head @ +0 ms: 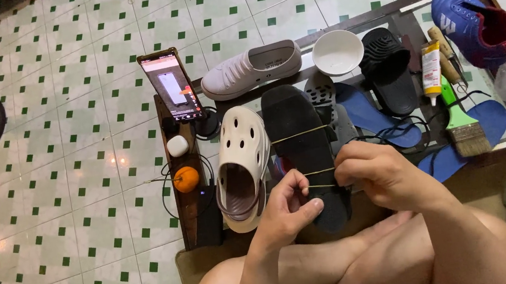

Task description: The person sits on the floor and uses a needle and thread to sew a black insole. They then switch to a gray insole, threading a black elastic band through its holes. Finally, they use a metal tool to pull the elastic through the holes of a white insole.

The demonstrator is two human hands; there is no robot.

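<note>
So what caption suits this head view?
Both hands stretch a rubber band around a black shoe sole beside a cream clog.

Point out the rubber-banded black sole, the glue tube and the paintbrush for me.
black sole (293, 118), head view, on its bare upper face above the first band.
glue tube (430, 68), head view, on the middle of its body.
paintbrush (470, 138), head view, on its bristles.
</note>
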